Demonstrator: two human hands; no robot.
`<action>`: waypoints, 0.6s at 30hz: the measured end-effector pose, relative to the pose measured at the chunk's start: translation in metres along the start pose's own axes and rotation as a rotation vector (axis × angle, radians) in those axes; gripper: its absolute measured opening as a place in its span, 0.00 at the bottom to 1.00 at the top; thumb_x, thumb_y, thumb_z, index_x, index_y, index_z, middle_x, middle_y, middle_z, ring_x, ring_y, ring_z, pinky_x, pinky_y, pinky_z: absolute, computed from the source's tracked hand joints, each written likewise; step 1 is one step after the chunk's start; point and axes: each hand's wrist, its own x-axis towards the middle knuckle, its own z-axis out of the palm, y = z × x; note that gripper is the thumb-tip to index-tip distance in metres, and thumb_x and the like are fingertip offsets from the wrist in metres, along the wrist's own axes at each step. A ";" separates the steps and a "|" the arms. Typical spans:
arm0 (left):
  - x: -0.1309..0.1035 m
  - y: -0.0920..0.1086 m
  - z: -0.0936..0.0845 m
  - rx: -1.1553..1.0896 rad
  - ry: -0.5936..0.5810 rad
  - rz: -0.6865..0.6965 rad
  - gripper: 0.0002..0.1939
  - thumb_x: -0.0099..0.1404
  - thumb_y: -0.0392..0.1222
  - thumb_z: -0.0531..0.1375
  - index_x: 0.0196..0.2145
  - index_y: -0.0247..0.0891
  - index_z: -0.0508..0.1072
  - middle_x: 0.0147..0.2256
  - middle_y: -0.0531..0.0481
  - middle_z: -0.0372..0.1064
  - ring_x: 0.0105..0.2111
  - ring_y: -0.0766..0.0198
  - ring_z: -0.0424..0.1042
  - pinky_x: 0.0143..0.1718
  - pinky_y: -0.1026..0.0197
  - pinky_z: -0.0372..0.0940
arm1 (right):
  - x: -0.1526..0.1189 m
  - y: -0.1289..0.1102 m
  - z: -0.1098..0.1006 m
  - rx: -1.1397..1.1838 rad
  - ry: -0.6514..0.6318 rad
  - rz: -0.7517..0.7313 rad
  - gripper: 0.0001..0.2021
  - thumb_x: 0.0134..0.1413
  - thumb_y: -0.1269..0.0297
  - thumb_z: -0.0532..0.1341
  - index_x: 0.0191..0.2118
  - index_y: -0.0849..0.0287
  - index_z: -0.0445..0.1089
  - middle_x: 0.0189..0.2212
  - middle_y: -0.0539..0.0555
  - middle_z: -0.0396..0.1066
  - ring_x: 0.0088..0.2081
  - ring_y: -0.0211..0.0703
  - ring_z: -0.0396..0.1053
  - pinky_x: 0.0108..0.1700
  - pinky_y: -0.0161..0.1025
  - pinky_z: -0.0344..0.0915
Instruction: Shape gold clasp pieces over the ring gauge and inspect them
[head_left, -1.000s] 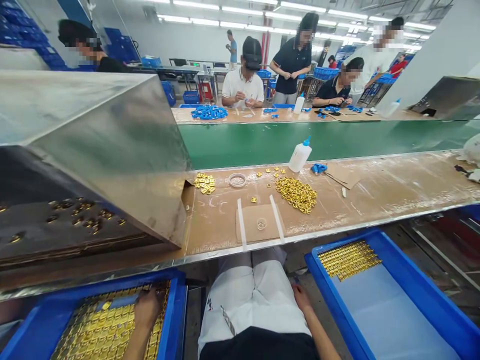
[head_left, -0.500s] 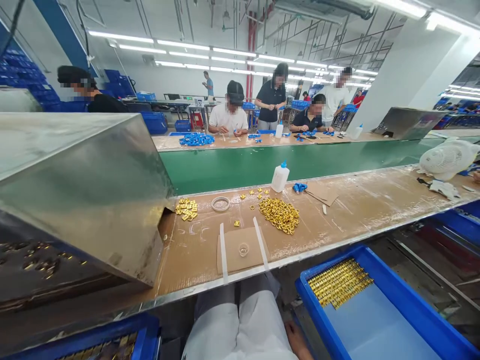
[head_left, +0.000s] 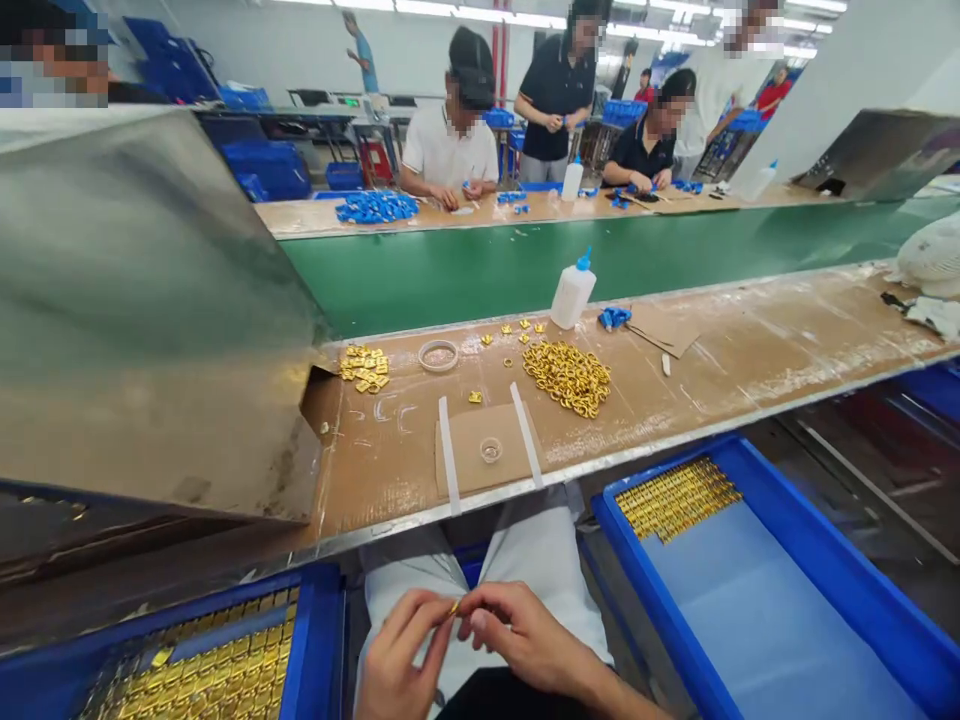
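Observation:
Above my lap, my left hand (head_left: 409,655) pinches a small gold piece (head_left: 454,608) between thumb and fingers. My right hand (head_left: 517,635) meets it from the other side, its fingertips closed at the same piece. On the table beyond, a small clear cup (head_left: 490,450) sits on a cardboard pad (head_left: 469,462) with white tape strips. Behind it lie a single gold piece (head_left: 475,397), a heap of gold rings (head_left: 568,378), a pile of flat gold pieces (head_left: 364,368) and a roll of tape (head_left: 438,355).
Blue trays with rows of gold pieces stand at lower left (head_left: 315,640) and right (head_left: 817,540). A metal housing (head_left: 157,330) blocks the left. A white bottle (head_left: 574,294) stands near the green belt (head_left: 450,270); several people work beyond it.
Both hands are now together over my lap around a small gold piece; before, only one hand showed low at the right. The view has tilted down.

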 end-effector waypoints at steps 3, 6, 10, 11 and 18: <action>0.027 0.032 0.030 -0.063 0.033 0.097 0.09 0.73 0.39 0.56 0.43 0.46 0.77 0.33 0.48 0.73 0.30 0.62 0.77 0.34 0.65 0.75 | -0.004 -0.013 -0.001 0.075 0.146 -0.034 0.27 0.64 0.39 0.57 0.40 0.61 0.77 0.29 0.53 0.73 0.31 0.40 0.66 0.35 0.36 0.64; 0.044 0.051 0.042 -0.146 -0.016 0.154 0.10 0.72 0.36 0.57 0.45 0.45 0.77 0.33 0.48 0.72 0.31 0.63 0.76 0.34 0.66 0.74 | -0.014 -0.013 -0.013 0.112 0.281 -0.058 0.26 0.63 0.39 0.58 0.39 0.60 0.78 0.30 0.53 0.73 0.32 0.41 0.67 0.37 0.37 0.65; 0.060 0.053 0.040 -0.387 -0.250 0.092 0.08 0.69 0.36 0.60 0.44 0.43 0.78 0.33 0.49 0.72 0.31 0.64 0.75 0.36 0.65 0.74 | -0.025 -0.014 -0.028 0.071 0.345 -0.070 0.23 0.64 0.42 0.59 0.36 0.59 0.77 0.30 0.54 0.74 0.35 0.43 0.70 0.40 0.38 0.68; 0.064 0.052 0.039 -0.471 -0.338 0.035 0.07 0.68 0.38 0.62 0.43 0.42 0.78 0.33 0.49 0.72 0.31 0.64 0.75 0.36 0.64 0.74 | -0.027 -0.015 -0.031 0.067 0.340 -0.063 0.23 0.64 0.42 0.59 0.35 0.59 0.77 0.29 0.53 0.74 0.34 0.43 0.70 0.39 0.38 0.68; 0.087 0.034 0.041 -0.702 -0.442 -0.039 0.15 0.66 0.49 0.66 0.44 0.37 0.80 0.32 0.48 0.71 0.30 0.64 0.71 0.36 0.61 0.71 | -0.024 -0.026 -0.048 0.103 0.213 0.041 0.24 0.64 0.41 0.59 0.34 0.60 0.76 0.25 0.51 0.69 0.28 0.39 0.65 0.34 0.37 0.67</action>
